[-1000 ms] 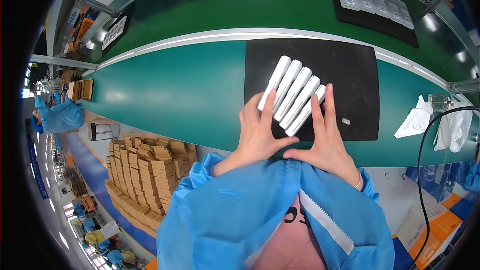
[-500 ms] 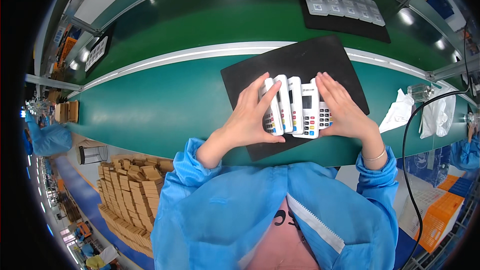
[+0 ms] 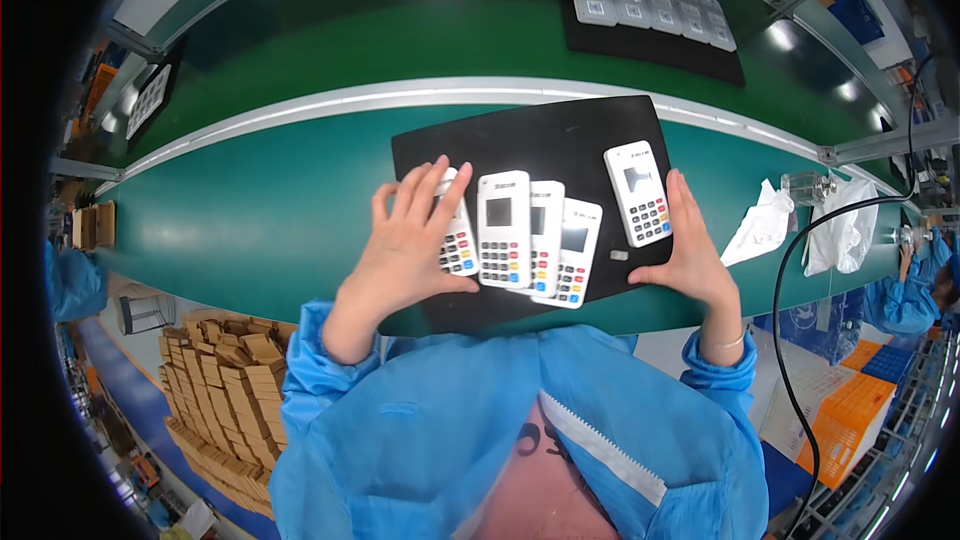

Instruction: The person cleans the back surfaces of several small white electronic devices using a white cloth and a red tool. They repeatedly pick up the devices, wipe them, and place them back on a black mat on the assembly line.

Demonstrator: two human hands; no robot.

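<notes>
Several white handheld card payment terminals lie face up on a black mat [image 3: 450, 145], each with a small screen and a keypad. My left hand [image 3: 405, 240] rests over the leftmost terminal [image 3: 458, 245], fingers spread, hiding much of it. To its right, one fully visible terminal [image 3: 504, 230] overlaps two more, the outermost terminal [image 3: 577, 255] being tilted. A separate terminal [image 3: 638, 193] lies farther right, slightly turned. Along its right edge is my right hand [image 3: 692, 250], open, fingers straight and thumb stretched toward a small grey piece [image 3: 619, 255] on the mat.
White plastic bags [image 3: 842, 225] and a glass jar [image 3: 805, 187] sit at the right of the green table, near a black cable [image 3: 785, 340]. Beyond the metal rail, a dark tray [image 3: 650, 45] holds grey panels. Stacked cardboard boxes [image 3: 225, 385] stand below left.
The bunched terminals have been spread out on the mat. My hands have moved apart, with one terminal now separated at the right. The whole view has shifted slightly.
</notes>
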